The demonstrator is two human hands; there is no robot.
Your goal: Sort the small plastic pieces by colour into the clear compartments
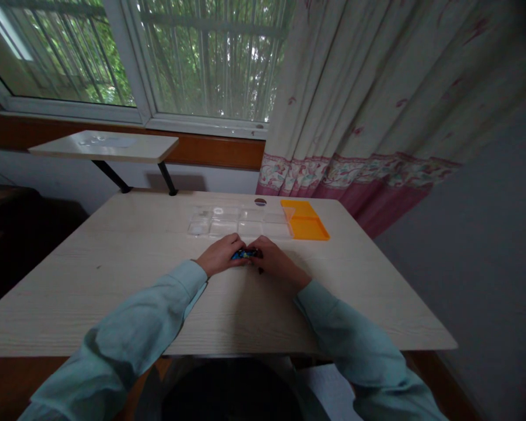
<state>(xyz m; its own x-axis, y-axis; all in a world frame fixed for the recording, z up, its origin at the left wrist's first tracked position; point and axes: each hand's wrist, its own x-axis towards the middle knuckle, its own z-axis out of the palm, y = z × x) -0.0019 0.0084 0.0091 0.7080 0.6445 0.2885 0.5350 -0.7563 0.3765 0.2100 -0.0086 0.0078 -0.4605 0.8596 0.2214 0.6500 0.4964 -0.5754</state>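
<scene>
Both of my hands meet over the middle of the desk, closed around one small item with blue, yellow and dark parts (244, 254). It is too small and too covered by fingers to name its kind. My left hand (220, 255) grips its blue left end. On the other side, my right hand (277, 261) pinches the darker right end, and a dark bit pokes out below the fingers. Just beyond the hands lies a clear plastic compartment box (226, 228). An orange two-section tray (307, 221) adjoins its right end.
The pale wooden desk (127, 257) has a round cable hole (260, 202) near its back edge. A raised shelf (105, 146) on black legs stands at the back left, with small clear items on it. A patterned curtain (355, 117) hangs behind the desk on the right, beside the window.
</scene>
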